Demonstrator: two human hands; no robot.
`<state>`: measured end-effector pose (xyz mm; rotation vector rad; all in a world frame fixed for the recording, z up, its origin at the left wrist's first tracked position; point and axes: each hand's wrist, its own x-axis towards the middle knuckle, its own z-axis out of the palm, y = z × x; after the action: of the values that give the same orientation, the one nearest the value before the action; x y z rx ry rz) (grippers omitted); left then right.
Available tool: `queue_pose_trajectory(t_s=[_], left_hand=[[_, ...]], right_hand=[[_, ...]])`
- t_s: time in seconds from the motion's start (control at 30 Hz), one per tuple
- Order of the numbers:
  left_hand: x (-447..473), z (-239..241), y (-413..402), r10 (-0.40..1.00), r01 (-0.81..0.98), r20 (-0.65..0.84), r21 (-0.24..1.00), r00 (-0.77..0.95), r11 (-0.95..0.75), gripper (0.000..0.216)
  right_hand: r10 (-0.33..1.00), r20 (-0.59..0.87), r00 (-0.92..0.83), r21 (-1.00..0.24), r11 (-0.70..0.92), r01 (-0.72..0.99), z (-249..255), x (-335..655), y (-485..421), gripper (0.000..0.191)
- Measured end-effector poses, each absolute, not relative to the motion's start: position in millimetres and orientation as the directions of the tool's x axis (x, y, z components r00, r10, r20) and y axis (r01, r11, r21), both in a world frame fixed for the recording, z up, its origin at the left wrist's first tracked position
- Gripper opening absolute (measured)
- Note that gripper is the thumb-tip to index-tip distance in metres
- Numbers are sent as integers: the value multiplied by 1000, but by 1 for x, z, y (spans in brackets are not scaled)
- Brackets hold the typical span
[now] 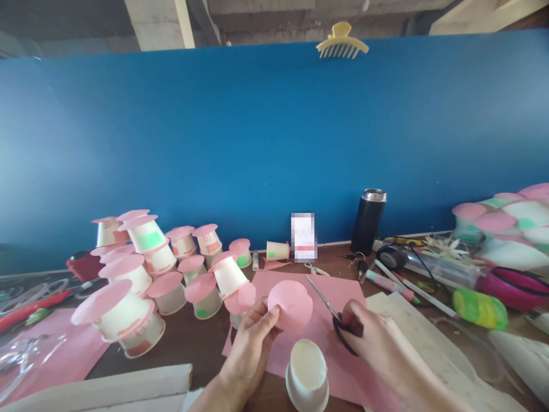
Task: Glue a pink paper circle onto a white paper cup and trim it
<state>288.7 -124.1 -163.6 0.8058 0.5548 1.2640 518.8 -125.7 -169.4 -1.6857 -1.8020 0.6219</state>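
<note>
In the head view, low in the centre of the frame, the left hand (pixel 253 337) pinches a pink paper disc (pixel 290 304) by its left edge, thumb and fingers closed on it, holding it just above a pink paper sheet (pixel 343 297) that lies on the table (pixel 197 337). To the right, the right hand (pixel 373 337) has its fingers closed through the black loops of a pair of scissors (pixel 328 312), whose blades stand slightly parted and point up-left toward the disc's right edge, near it.

The disc looks thin, light and floppy. It would crease easily, so a light pinch at the rim, away from the blades, seems the sensible hold.

At the bottom centre an upturned white paper cup (pixel 307 375) stands on the sheet, base up, with nothing visible on it. In the left half of the frame sits a heap of paper cups capped with pink discs (pixel 141 274), some stacked, some tipped. Their insides are hidden. A black flask (pixel 368 222) stands upright against the blue board (pixel 257 143) right of centre, its top apparently lidless and its contents not visible. More capped cups (pixel 506 223) pile up at the right edge.
</note>
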Motion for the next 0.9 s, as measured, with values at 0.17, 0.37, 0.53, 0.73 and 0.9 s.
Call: queue_pose_trajectory(t_s=[0.17,0.37,0.53,0.73,0.9], left_hand=[[290,-162,-124,971,-612,65,786,231,93,15],[287,-166,-123,975,-597,65,798,214,77,11],[286,-169,-121,981,-603,26,792,193,98,16],[286,-165,-124,981,-587,10,802,195,109,20],[286,-165,-124,981,-560,24,824,192,89,13]], right_hand=[[990,88,-107,-602,138,786,-166,522,-129,8],[983,107,-146,-503,181,845,-168,524,-133,13],[985,90,-146,-414,171,894,-161,524,-136,16],[993,82,-80,-279,99,955,-153,519,-134,15],[991,102,-88,-259,112,959,-156,519,-136,16]])
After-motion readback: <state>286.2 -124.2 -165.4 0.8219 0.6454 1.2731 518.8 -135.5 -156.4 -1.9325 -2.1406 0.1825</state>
